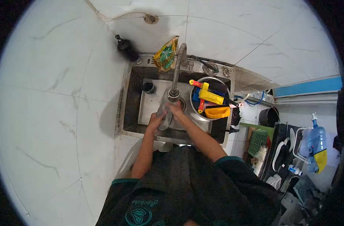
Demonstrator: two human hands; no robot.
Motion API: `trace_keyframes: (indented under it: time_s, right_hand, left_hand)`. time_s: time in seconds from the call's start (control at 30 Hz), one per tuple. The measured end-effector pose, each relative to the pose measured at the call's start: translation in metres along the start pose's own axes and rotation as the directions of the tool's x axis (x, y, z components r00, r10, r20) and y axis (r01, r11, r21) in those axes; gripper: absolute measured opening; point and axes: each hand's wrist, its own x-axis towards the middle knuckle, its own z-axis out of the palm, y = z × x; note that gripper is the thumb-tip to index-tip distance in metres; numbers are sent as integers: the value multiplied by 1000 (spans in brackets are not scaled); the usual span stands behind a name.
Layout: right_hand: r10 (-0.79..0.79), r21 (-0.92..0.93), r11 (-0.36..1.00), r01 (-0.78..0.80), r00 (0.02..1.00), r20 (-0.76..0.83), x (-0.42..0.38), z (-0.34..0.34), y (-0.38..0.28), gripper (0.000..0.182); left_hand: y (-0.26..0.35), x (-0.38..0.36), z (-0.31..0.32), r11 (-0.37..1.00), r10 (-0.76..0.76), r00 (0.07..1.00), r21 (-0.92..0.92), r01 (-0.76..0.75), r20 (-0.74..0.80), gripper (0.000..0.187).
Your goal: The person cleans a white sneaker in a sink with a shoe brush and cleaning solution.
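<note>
I see both hands over the sink point(131, 98) basin, under the faucet point(174, 77). Left hand point(155, 121) and right hand point(176, 109) each grip a clear glass point(163, 113), held tilted just below the spout. Round bowl point(209, 98) of coloured utensils crowds the right; open basin room lies left, toward the rim.

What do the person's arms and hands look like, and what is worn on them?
Both hands, left and right, are bare, with no gloves or visible jewellery. The forearms are uncovered. Short dark sleeves end near the elbows with teal cuff trim, and the dark shirt carries a teal printed logo.
</note>
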Motion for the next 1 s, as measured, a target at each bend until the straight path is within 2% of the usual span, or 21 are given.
trace_keyframes:
  time_s: [0.07, 0.17, 0.27, 0.37, 0.43, 0.47, 0.5, 0.57, 0.63, 0.67, 0.7, 0.77, 0.8, 0.87, 0.9, 0.97, 1.0]
  right_hand:
    - [36, -25, 999, -38, 996, -83, 13, -1, 23, 24]
    - [169, 207, 973, -103, 927, -334, 37, 9, 50, 26]
    - [-27, 269, 959, 91, 972, -234, 12, 17, 28, 32]
    - [321, 420, 878, -230, 933, -160, 39, -10, 25, 75]
    - [391, 587, 764, -266, 916, -94, 103, -16, 95, 57]
    - [412, 634, 727, -263, 906, -96, 107, -14, 104, 53]
    - [432, 679, 687, -258, 897, -97, 108, -11, 109, 49]
    - [451, 693, 688, -214, 874, -178, 54, -10, 68, 50]
    - [410, 771, 567, -291, 911, 42, 26, -25, 75, 50]
    - [374, 796, 504, -336, 915, 150, 14, -30, 80, 50]
    - [382, 801, 501, -328, 914, 135, -4, -33, 71, 49]
    - [399, 812, 494, -309, 911, 104, -39, -39, 44, 48]
    - [356, 769, 527, -361, 916, 186, -44, -44, 46, 46]
    - [281, 667, 596, -448, 894, 349, -55, -58, 55, 41]
    - [305, 589, 685, -430, 902, 304, -63, -61, 46, 40]
    - [345, 393, 828, -400, 916, 206, -87, -73, 14, 38]
    - [266, 242, 922, -303, 948, 173, -85, -77, 19, 38]
  left_hand:
    - [13, -17, 6, 998, 11, 996, -55, -6, 90, 44]
    - [16, -19, 5, 976, 136, 986, 157, -150, 94, 45]
    - [14, -12, -1, 972, 233, 970, -4, -234, -73, 44]
    - [-7, 5, -17, 954, 65, 988, 283, -102, 137, 46]
    - [15, -10, -3, 950, 64, 984, 292, -111, 165, 48]
    - [22, -18, 1, 947, 56, 982, 302, -110, 180, 50]
    - [24, -14, 1, 976, 146, 989, 162, -148, 27, 51]
    - [11, 5, -3, 952, 239, 922, -112, -284, -305, 53]
    - [8, 36, -17, 908, 230, 855, -214, -361, -465, 49]
    - [15, 38, -18, 853, 241, 865, -330, -405, -440, 47]
    - [32, 30, -6, 782, 253, 872, -443, -439, -418, 45]
    - [31, 45, 13, 855, 309, 878, -296, -425, -366, 39]
    - [25, 53, 23, 883, 334, 882, -218, -417, -333, 36]
    - [0, 72, 41, 874, 378, 880, -202, -441, -286, 30]
    - [-10, 85, 45, 868, 403, 878, -196, -456, -258, 27]
    - [-28, 113, 49, 907, 290, 889, -194, -373, -354, 23]
    - [-21, 116, 54, 923, 234, 886, -193, -332, -401, 22]
